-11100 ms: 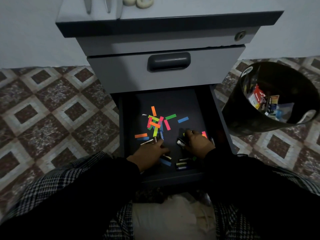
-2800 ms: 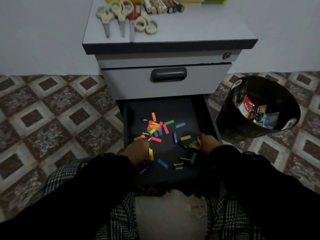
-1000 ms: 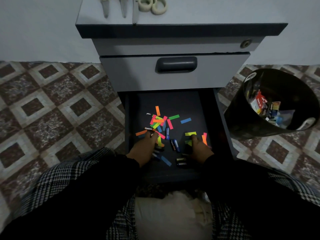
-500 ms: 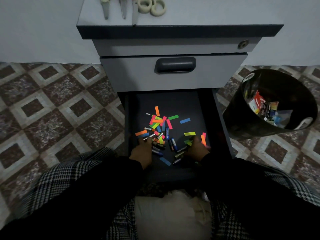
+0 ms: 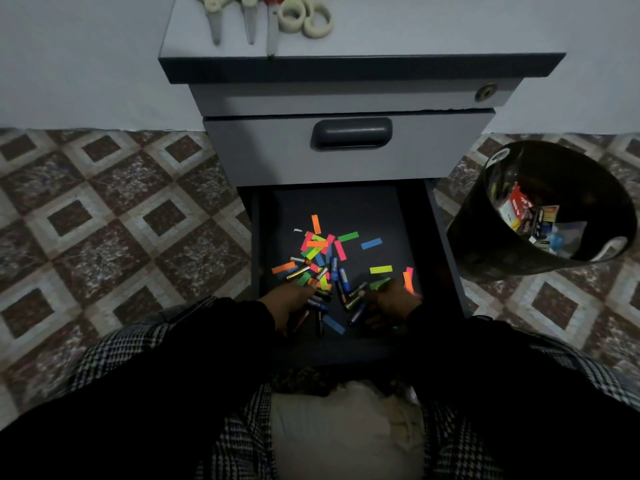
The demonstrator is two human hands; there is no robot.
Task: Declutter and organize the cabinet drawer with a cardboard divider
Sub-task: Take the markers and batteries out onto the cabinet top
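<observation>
Bottom drawer point(image 5: 346, 209) of grey cabinet point(image 5: 346, 98) pulled open; dark drawer floor strewn with bright paper strips point(image 5: 317, 245) around the middle, 1 blue strip point(image 5: 371, 243) apart toward the right wall, 1 yellow strip point(image 5: 381, 269) just below it; batteries point(image 5: 337, 271) lie loose among the strips and toward the front edge; left hand point(image 5: 289, 301) low at front-left of drawer, fingers down among batteries, grip hard to read, cannot tell if holding any; right hand point(image 5: 393, 301) at front-right, fingers curled over batteries near green and orange strips, cannot tell what it grips; both sleeves dark; no cardboard divider in view; cabinet top carries scissors point(image 5: 214, 15) and 2 tape rolls point(image 5: 304, 15) at its left part; black bin point(image 5: 485, 244) with packaging stands on tiled floor point(image 5: 104, 220) right of the drawer.
</observation>
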